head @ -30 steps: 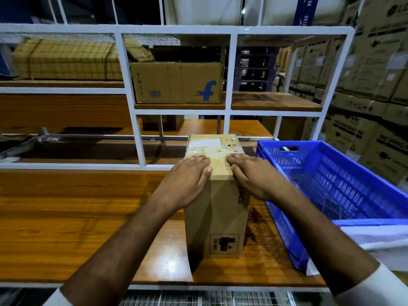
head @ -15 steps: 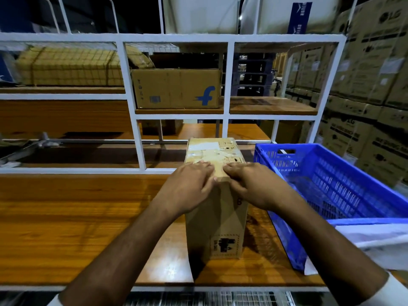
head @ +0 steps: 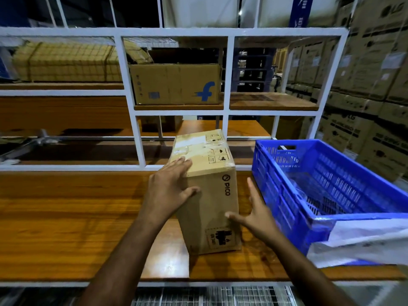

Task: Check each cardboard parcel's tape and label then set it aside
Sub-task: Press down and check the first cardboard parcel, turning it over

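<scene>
Parcel [head: 207, 195]: tall cardboard carton, standing on end on the wooden desk [head: 66, 217], turned slightly so one corner faces the viewer. Top face carries clear tape, a white label patch and small handling symbols. Near side printed "PICO" reading downward, with a dark handling mark low down.

Left hand [head: 167, 188]: against the parcel's upper left edge, fingers [head: 182, 162] straight and spread over the top rim, thumb lying across the near face. Fingers open, not curled round anything.

Right hand [head: 257, 213]: at the parcel's lower right, fingers extended and spread, thumb tip touching the near face close to the right edge. Whether the other fingers touch the right side cannot be told. Open, gripping nothing.

Blue plastic crate [head: 287, 195]: perforated walls, on the desk just right of the parcel, set at an angle. White plastic sheet [head: 364, 239] draped over its near right corner.

White metal rack [head: 132, 107]: rises behind the desk, with wooden shelves. Brown carton with a blue "f" logo [head: 176, 85] on the upper middle shelf; a strapped yellowish bundle [head: 66, 62] to its left.

Stacked cartons [head: 375, 85]: fill the right background, some printed "LG".
</scene>
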